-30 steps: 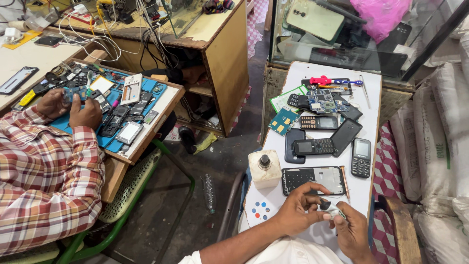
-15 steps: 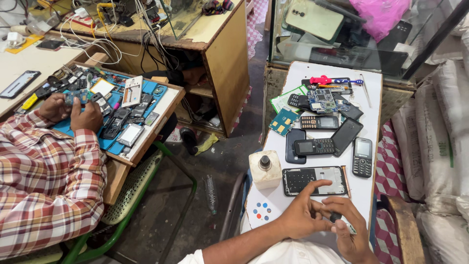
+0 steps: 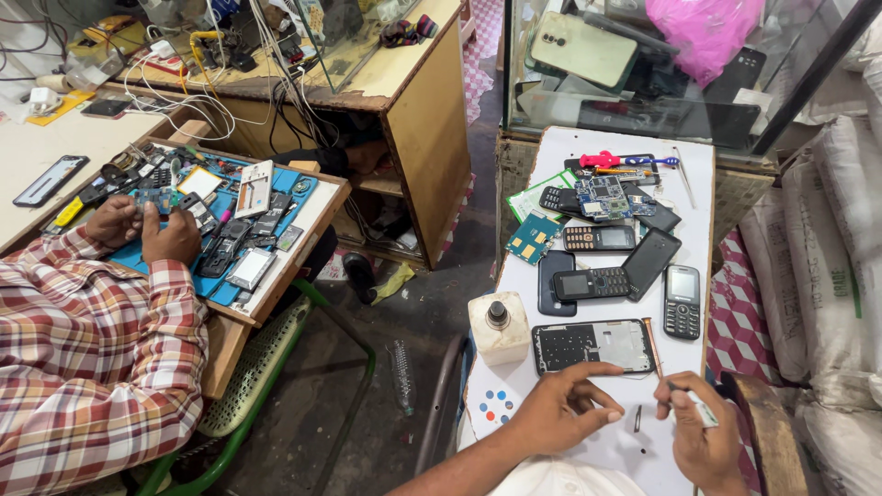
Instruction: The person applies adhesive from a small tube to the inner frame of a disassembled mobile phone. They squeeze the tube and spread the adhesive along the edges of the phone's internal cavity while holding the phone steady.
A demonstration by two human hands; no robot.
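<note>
White worktop point(image 3: 698, 174) | left hand point(image 3: 551, 418) – fingers spread beside phone frame point(image 3: 593, 345) | right hand point(image 3: 703, 441) – fingers gripping tweezers point(image 3: 703, 409)

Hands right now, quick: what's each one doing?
Left hand: holds nothing, fingers curled loosely, fingertips resting on the white table below the opened phone frame.
Right hand: closed around a small tool.

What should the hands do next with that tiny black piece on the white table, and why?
Probably the right hand should bring its thin tool down to the small dark part lying loose on the white table. The left hand hovers beside the opened phone frame, its fingertips close to that part, so picking it up seems the natural small move.
</note>
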